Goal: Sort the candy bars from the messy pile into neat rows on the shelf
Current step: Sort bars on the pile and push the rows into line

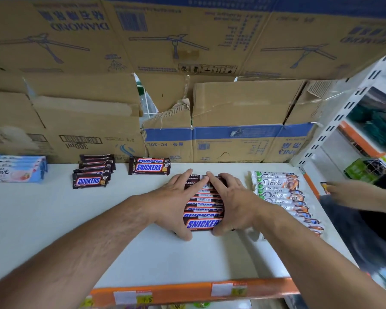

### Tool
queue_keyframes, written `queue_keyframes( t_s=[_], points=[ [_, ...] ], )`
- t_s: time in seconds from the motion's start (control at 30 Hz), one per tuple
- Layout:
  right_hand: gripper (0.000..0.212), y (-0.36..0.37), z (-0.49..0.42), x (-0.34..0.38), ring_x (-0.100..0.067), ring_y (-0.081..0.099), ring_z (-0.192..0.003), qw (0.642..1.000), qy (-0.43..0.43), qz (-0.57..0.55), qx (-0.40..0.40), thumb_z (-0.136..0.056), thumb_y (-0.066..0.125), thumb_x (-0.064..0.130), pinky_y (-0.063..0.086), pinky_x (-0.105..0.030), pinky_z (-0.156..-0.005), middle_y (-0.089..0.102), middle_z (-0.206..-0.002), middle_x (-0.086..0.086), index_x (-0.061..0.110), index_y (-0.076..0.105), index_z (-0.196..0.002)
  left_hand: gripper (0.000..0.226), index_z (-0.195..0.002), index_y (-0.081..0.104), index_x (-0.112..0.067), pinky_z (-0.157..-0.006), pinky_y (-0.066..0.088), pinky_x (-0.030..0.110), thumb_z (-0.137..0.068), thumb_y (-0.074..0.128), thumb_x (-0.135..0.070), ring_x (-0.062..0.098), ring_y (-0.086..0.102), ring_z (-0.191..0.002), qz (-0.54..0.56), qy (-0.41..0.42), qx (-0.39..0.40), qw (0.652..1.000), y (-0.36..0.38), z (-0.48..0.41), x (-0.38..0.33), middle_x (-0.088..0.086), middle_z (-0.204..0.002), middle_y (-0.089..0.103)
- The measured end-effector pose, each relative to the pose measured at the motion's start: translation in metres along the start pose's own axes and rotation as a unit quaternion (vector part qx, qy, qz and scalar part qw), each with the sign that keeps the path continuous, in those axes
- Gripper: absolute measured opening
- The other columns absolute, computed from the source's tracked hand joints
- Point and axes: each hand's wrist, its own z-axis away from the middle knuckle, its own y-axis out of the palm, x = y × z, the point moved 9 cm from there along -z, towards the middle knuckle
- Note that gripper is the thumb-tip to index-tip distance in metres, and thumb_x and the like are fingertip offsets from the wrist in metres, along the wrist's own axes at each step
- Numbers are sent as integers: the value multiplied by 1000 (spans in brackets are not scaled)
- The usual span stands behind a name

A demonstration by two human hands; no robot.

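The white shelf (76, 219) carries a row of Snickers bars (203, 210) between the left hand (174, 206) and the right hand (236, 206). A row of white Dove bars (283, 197) lies just right of the right hand. Beyond the left hand sit two stacked Snickers (149, 167), further left a Snickers pile (93, 172), then pale blue Dove packs (15, 171).

Bright, even light; soft shadows; wide-angle bowing at edges (right side motion-blurred).

Snickers row (204, 208) on shelf (76, 219); Dove row (283, 192) just right; cartons (232, 108) behind.
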Motion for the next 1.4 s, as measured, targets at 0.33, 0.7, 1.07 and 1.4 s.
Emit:
queue_keyframes(
  t_s=[0.33,0.7,1.07,1.4],
  points=[
    [146,-3,1,0,-16,10,-145,1000,0,-19,-22,-42,79,64,26,-32,-117,6,-158,5,35,-12,-152,134,-147,-15,-47,-116,28,39,-53,79,-55,14,5,-143,-2,-4,-15,1000,-5,-5,5,-14,-150,0],
    [144,5,8,4,-19,-17,-149,999,-5,24,-38,-44,64,83,10,-44,-123,-10,-164,-3,32,-14,-153,129,-147,-25,-40,-121,5,38,-61,66,-68,18,-22,-147,-58,-5,-8,998,6,0,1,-5,-158,-24],
    [125,4,22,18,-31,1,-151,990,-15,116,-83,-63,35,92,11,-50,-121,3,-163,-15,20,-7,-156,115,-148,-26,-33,-122,-1,41,-72,49,-75,27,-22,-147,-106,-2,-29,994,11,5,-7,9,-160,-24],
    [130,2,18,17,-27,5,-149,991,-27,117,-62,-59,41,93,9,-44,-122,9,-161,-11,20,-7,-155,116,-147,-27,-35,-122,0,39,-73,56,-69,23,-21,-147,-73,1,-21,997,11,7,-7,3,-160,-22]
  ],
)
